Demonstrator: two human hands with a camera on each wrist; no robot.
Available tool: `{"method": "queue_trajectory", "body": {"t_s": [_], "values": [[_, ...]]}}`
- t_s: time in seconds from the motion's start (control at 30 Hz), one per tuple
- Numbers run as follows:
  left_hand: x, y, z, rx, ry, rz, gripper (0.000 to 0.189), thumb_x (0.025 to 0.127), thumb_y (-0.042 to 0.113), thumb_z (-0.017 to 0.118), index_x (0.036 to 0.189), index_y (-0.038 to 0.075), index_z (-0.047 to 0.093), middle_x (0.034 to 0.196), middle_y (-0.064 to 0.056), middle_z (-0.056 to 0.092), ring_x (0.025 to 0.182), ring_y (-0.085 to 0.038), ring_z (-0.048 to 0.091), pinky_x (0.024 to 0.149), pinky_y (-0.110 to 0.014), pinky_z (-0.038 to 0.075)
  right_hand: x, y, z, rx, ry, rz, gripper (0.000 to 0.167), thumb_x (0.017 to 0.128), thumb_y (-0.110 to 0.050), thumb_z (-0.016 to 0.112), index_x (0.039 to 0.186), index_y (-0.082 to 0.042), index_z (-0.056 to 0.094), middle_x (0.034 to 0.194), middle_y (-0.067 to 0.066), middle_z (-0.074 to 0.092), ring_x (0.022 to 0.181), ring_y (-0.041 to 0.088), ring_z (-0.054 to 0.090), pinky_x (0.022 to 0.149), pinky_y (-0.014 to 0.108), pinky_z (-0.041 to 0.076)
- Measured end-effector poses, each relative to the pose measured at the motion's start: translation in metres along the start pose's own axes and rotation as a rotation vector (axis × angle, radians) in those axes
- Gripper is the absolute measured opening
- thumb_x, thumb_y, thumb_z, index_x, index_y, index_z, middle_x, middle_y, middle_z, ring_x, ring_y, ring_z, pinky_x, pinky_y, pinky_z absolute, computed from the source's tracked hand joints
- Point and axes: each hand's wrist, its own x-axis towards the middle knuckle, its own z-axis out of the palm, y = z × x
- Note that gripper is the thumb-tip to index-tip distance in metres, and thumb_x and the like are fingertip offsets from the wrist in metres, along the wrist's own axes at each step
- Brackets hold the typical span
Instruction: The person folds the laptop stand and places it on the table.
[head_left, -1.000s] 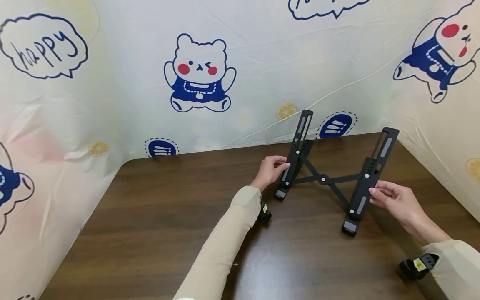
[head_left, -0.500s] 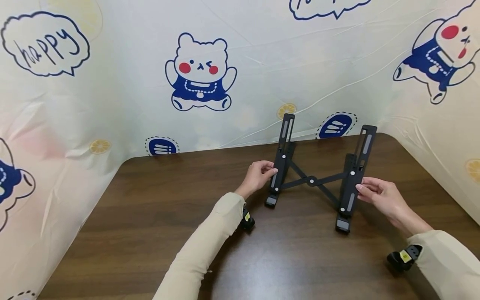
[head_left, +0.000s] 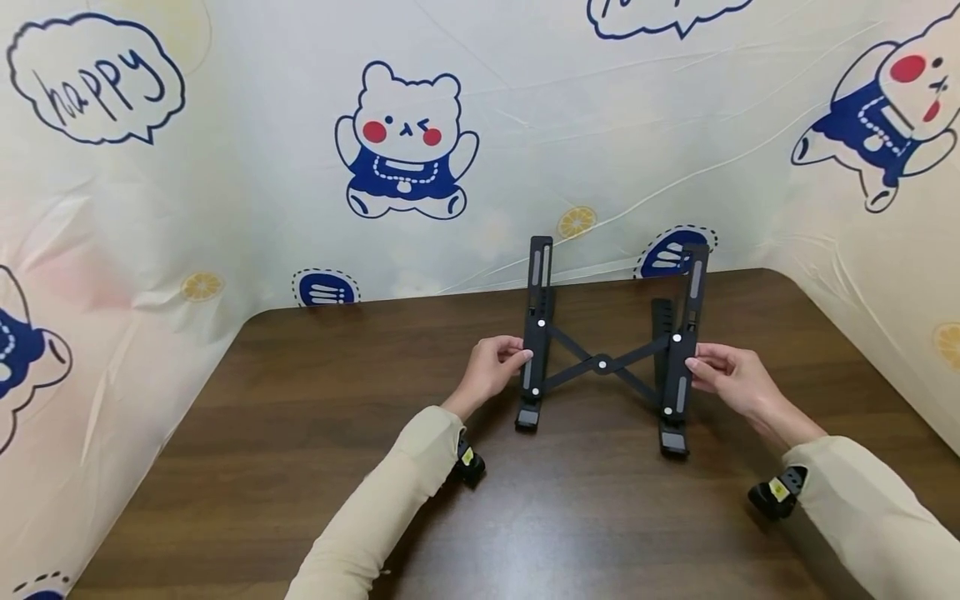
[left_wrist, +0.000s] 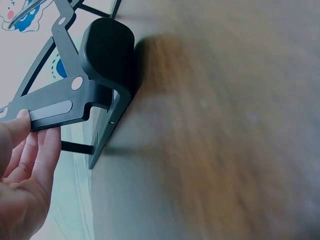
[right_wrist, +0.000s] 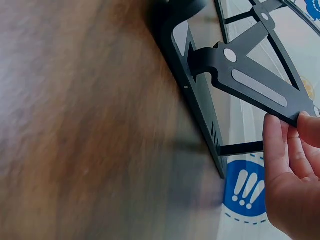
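Note:
A black folding laptop stand (head_left: 602, 364) stands unfolded on the wooden table, its two side arms joined by an X-shaped brace. My left hand (head_left: 487, 368) pinches the outer edge of the left arm between thumb and fingers. On the other side, my right hand (head_left: 731, 379) pinches the right arm in the same way. Grey pads run along the arms, and hooked lips sit at their near ends. In the left wrist view the thumb lies on top of the arm (left_wrist: 55, 111), with fingers beneath. The right wrist view shows the matching grip on the other arm (right_wrist: 260, 90).
The brown table (head_left: 300, 467) reaches back to a pale cloth backdrop (head_left: 262, 192) printed with bears and lettering. Cloth also hangs along the left and right sides. A small black wrist camera (head_left: 470, 462) is on the left wrist, another (head_left: 778, 493) on the right.
Both hands have moved left, bringing the stand with them. It has turned, so its arms now point more directly away from me. Both grips stay the same.

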Motion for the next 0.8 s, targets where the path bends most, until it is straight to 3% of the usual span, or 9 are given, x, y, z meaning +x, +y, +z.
{"method": "queue_trajectory", "body": {"t_s": [0.57, 0.8], "values": [[-0.027, -0.011, -0.018, -0.043, 0.106, 0.048, 0.014, 0.083, 0.006, 0.061, 0.089, -0.007, 0.059, 0.077, -0.012, 0.06, 0.067, -0.022, 0.06, 0.056, -0.026, 0.052, 0.025, -0.012, 0.024, -0.048, 0.0, -0.064, 0.043, 0.092, -0.018, 0.048, 0.121, 0.013, 0.043, 0.11, 0.03, 0.052, 0.086, 0.013, 0.058, 0.075, 0.032, 0.049], [-0.032, -0.014, -0.026, -0.076, 0.116, -0.001, 0.014, 0.083, 0.006, 0.061, 0.089, -0.007, 0.059, 0.079, -0.013, 0.059, 0.069, -0.022, 0.06, 0.059, -0.032, 0.052, 0.034, -0.014, 0.033, -0.028, -0.006, -0.054, 0.041, 0.092, -0.017, 0.049, 0.121, 0.01, 0.045, 0.11, 0.028, 0.053, 0.091, 0.022, 0.058, 0.077, 0.032, 0.048]]}}
